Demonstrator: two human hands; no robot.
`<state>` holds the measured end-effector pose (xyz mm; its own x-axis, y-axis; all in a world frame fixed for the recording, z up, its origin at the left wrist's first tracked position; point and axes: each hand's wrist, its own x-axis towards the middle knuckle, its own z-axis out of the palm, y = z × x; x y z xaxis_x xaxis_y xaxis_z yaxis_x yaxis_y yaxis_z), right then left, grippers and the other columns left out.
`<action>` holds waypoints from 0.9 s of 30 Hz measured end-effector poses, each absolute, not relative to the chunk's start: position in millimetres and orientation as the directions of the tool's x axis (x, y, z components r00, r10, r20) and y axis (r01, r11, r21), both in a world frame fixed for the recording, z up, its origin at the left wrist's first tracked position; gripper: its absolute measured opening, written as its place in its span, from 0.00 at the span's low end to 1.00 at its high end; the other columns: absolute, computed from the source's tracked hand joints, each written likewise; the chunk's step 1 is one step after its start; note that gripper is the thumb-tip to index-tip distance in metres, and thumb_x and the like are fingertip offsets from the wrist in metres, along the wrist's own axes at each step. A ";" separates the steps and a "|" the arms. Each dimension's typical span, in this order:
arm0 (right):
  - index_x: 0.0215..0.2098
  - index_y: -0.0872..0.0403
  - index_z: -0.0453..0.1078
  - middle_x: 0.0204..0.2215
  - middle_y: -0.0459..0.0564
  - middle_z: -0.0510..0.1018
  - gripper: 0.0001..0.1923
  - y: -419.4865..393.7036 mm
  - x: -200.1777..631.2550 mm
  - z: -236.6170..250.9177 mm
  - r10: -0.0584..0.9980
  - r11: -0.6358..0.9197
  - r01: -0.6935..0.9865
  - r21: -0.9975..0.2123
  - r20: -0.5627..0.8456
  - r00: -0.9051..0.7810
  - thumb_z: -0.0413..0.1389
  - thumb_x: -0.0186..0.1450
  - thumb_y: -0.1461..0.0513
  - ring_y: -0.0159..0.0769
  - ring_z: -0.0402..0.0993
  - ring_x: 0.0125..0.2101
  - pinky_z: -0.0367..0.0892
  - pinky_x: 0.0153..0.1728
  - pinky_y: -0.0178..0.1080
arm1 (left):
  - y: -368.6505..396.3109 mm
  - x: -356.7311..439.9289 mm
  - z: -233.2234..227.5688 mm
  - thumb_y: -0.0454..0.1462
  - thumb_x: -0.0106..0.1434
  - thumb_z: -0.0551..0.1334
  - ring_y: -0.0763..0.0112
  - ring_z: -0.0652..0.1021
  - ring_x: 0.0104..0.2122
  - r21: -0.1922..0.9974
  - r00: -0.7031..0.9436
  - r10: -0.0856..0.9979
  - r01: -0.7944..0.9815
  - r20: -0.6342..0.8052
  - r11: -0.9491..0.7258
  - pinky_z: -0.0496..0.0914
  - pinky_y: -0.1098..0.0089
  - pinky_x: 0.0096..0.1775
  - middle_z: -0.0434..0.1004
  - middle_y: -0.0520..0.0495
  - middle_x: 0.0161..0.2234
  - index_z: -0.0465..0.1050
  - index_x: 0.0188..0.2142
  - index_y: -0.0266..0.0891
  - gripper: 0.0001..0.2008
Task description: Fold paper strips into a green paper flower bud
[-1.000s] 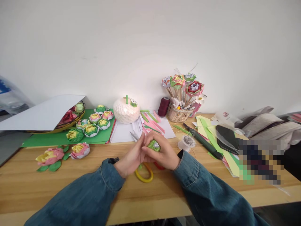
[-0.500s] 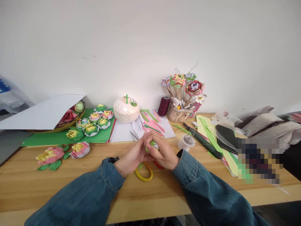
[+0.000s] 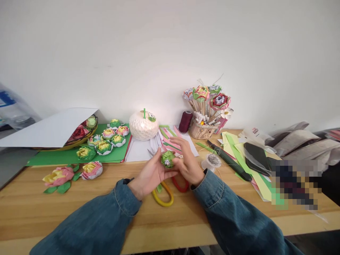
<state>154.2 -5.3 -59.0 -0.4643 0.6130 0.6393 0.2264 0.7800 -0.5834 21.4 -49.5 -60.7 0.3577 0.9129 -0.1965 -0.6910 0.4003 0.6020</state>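
A small green folded-paper flower [image 3: 168, 158], round like a bud with a whitish spot low on its visible side, rests in my left hand [image 3: 152, 173] between thumb and fingers. My right hand [image 3: 187, 161] is beside it, upper fingers stretched out and apart; its thumb side is at the flower's right edge. Under both hands lie scissors with one yellow handle [image 3: 164, 202] and one red handle [image 3: 181, 187]. Their blade tips show beyond my left hand, and the middle is hidden.
Finished paper flowers [image 3: 104, 146] sit on green paper [image 3: 61, 157] at left. Behind are a white round lamp-like object [image 3: 143, 125], paper strips [image 3: 176, 144], a maroon thread spool [image 3: 185, 121] and a flower basket [image 3: 204, 129]. At right lie a wire spool [image 3: 211, 162] and a dark phone-like object [image 3: 256, 156].
My hands have come apart from being clasped round the flower, and it now shows in my left hand. My right fingers have straightened and lifted. The red handle shows more.
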 end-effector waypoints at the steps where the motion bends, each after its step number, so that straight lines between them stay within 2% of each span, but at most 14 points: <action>1: 0.49 0.53 0.57 0.48 0.57 0.64 0.20 -5.2 156.0 -56.7 0.649 0.750 0.217 -0.625 0.632 -0.424 0.44 0.64 0.52 0.43 0.58 0.51 0.56 0.51 0.50 | -48.5 20.6 -60.7 0.44 0.63 0.47 0.73 0.76 0.29 0.595 0.358 0.912 -0.696 -0.199 0.402 0.71 0.72 0.33 0.74 0.44 0.35 0.67 0.42 0.36 0.17; 3: 0.49 0.52 0.57 0.47 0.55 0.64 0.15 -5.3 159.5 -52.4 0.694 0.706 0.204 -0.678 0.606 -0.388 0.45 0.65 0.57 0.40 0.60 0.50 0.57 0.50 0.47 | -47.1 19.3 -60.7 0.44 0.63 0.47 0.73 0.76 0.29 0.585 0.356 0.916 -0.709 -0.185 0.393 0.70 0.73 0.34 0.75 0.44 0.35 0.67 0.42 0.35 0.18; 4: 0.49 0.52 0.57 0.48 0.54 0.64 0.16 -5.3 160.8 -50.7 0.694 0.703 0.203 -0.682 0.595 -0.405 0.48 0.63 0.58 0.40 0.59 0.51 0.57 0.51 0.47 | -46.8 18.8 -60.5 0.44 0.63 0.47 0.73 0.76 0.30 0.580 0.351 0.922 -0.722 -0.164 0.378 0.70 0.72 0.35 0.75 0.44 0.36 0.67 0.43 0.35 0.19; 9: 0.54 0.53 0.54 0.51 0.57 0.62 0.36 -4.1 159.7 -49.4 0.588 0.781 0.233 -0.580 0.555 -0.588 0.63 0.50 0.58 0.46 0.55 0.53 0.53 0.53 0.51 | -49.3 18.7 -56.2 0.47 0.63 0.45 0.70 0.76 0.34 0.591 0.342 0.936 -0.740 -0.081 0.322 0.70 0.70 0.36 0.74 0.42 0.40 0.66 0.46 0.37 0.21; 13: 0.49 0.52 0.60 0.44 0.55 0.70 0.28 -2.4 156.5 -52.9 0.542 0.824 0.259 -0.504 0.571 -0.616 0.62 0.52 0.60 0.43 0.64 0.46 0.60 0.48 0.49 | -51.2 19.2 -52.4 0.47 0.63 0.44 0.67 0.75 0.37 0.600 0.353 0.933 -0.734 -0.063 0.318 0.70 0.67 0.37 0.73 0.41 0.41 0.65 0.46 0.37 0.22; 17: 0.44 0.52 0.62 0.40 0.54 0.73 0.22 -4.4 157.3 -51.7 0.505 0.855 0.233 -0.464 0.640 -0.580 0.61 0.52 0.63 0.41 0.67 0.43 0.62 0.46 0.46 | -51.0 18.8 -51.5 0.46 0.64 0.44 0.66 0.75 0.38 0.575 0.363 0.931 -0.755 -0.031 0.314 0.69 0.65 0.39 0.73 0.40 0.40 0.66 0.45 0.35 0.22; 23: 0.43 0.52 0.64 0.42 0.54 0.73 0.20 -9.7 160.1 -50.4 0.526 0.835 0.162 -0.525 0.677 -0.515 0.61 0.52 0.67 0.39 0.69 0.43 0.67 0.38 0.40 | -51.8 22.0 -54.0 0.44 0.64 0.45 0.66 0.75 0.38 0.553 0.404 0.915 -0.759 -0.015 0.344 0.68 0.62 0.41 0.74 0.41 0.39 0.66 0.45 0.36 0.19; 27: 0.44 0.52 0.64 0.43 0.53 0.73 0.22 -10.1 161.6 -52.6 0.552 0.813 0.111 -0.571 0.697 -0.458 0.62 0.52 0.66 0.39 0.68 0.44 0.68 0.34 0.36 | -54.2 25.3 -57.1 0.46 0.62 0.49 0.65 0.74 0.40 0.565 0.414 0.910 -0.758 0.030 0.326 0.67 0.62 0.43 0.74 0.41 0.41 0.67 0.45 0.36 0.19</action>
